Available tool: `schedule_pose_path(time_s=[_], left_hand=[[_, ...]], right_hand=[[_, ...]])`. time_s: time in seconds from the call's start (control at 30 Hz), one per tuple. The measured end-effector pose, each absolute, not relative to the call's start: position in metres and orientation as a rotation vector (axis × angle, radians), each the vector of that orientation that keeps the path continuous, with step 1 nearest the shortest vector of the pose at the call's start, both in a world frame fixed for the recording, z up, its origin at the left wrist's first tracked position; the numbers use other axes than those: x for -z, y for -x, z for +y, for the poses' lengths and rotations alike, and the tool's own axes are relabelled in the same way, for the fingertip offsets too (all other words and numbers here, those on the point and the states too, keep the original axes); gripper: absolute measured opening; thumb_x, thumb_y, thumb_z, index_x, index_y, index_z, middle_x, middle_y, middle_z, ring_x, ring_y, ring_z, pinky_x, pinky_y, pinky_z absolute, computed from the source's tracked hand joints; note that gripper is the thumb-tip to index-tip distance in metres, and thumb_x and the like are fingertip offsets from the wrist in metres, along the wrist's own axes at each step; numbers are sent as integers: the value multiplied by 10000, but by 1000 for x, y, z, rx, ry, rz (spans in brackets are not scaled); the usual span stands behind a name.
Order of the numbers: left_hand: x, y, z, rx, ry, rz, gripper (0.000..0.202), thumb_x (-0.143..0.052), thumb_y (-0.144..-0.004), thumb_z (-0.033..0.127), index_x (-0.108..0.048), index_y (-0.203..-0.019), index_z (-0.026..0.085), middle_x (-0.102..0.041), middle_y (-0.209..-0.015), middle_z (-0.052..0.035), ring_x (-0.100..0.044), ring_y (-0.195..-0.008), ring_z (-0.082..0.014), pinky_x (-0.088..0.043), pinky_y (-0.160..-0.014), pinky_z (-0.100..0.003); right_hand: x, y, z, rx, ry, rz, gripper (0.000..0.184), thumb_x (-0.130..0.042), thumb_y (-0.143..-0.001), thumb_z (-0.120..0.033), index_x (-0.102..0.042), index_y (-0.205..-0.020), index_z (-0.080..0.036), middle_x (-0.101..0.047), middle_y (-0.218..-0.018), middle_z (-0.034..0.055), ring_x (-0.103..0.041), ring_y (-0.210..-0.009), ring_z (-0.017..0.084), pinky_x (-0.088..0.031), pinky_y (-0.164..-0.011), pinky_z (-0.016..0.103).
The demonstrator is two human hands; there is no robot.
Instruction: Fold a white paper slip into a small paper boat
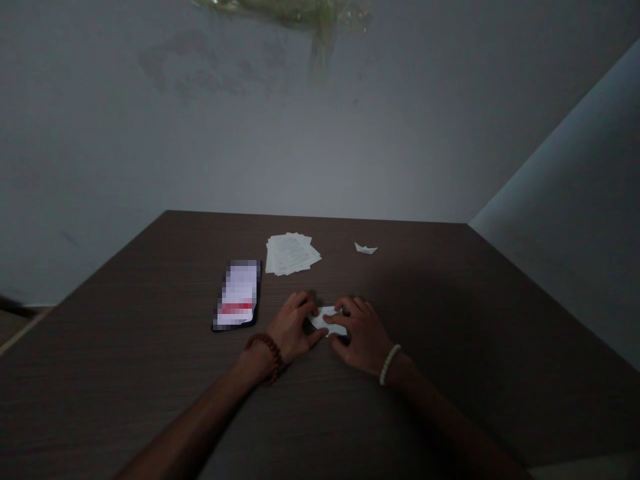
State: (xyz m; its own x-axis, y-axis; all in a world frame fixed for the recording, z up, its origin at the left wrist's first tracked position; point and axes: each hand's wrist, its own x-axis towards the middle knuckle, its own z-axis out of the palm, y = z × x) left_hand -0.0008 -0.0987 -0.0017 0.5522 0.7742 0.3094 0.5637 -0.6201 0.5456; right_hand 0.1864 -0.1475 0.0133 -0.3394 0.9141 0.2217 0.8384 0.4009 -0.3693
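A small piece of white paper (330, 321) lies on the table between my hands, apparently folded, with part of it hidden under my fingers. My left hand (295, 327) holds its left end, thumb at the near edge and curled fingers at the far edge. From the other side, my right hand (363, 333) grips the right end, with a finger pressing on the paper's top. A beaded brown bracelet (270, 350) is on my left wrist, and a pale beaded bracelet (389, 365) on my right.
Beyond my hands a loose stack of printed paper sheets (293, 253) lies on the dark wooden table (150, 387). To its left is a phone (237, 295) with a lit, blurred screen. A small folded paper boat (366, 249) sits farther right. A wall (320, 147) rises behind the table.
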Motion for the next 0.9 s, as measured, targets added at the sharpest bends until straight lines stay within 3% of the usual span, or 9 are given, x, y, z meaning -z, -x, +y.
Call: schedule_pose_path(time_s=[0.2, 0.37, 0.63, 0.9], left_hand=[[2, 1, -100, -745, -2417, 1098, 287, -735, -681, 294, -536, -851, 176, -528, -978, -73, -486, -927, -251, -449, -800, -392], [3, 1, -99, -755, -2427, 1087, 139, -643, -757, 224, -552, -852, 178, -527, -952, -65, -489, -908, -236, -445, -794, -378], [5, 0, -95, -773, -2361, 1100, 142, -658, -718, 141, -584, -835, 174, -542, -965, -67, -498, -938, -241, -447, -829, -385], [7, 0, -94, -809, -2320, 1094, 148, -646, -709, 107, -590, -831, 170, -566, -968, -69, -513, -939, -239, -447, -841, -395]], right_hand=[[-15, -188, -147, -298, 1517, -2313, 398, -650, -723, -234, -632, -1119, -270, -508, -1116, 42, -433, -1010, 224, -320, -867, 377], [-17, -188, -148, -285, 1525, -2322, 397, -648, -733, -214, -630, -1124, -278, -508, -1117, 39, -432, -1014, 219, -320, -868, 370], [-11, -182, -146, -217, 1543, -2243, 200, -592, -856, -349, -670, -1021, -266, -540, -1035, 50, -449, -956, 210, -338, -830, 363], [-6, -178, -146, -191, 1546, -2179, 180, -624, -831, -356, -675, -971, -255, -540, -994, 49, -455, -947, 216, -342, -830, 367]])
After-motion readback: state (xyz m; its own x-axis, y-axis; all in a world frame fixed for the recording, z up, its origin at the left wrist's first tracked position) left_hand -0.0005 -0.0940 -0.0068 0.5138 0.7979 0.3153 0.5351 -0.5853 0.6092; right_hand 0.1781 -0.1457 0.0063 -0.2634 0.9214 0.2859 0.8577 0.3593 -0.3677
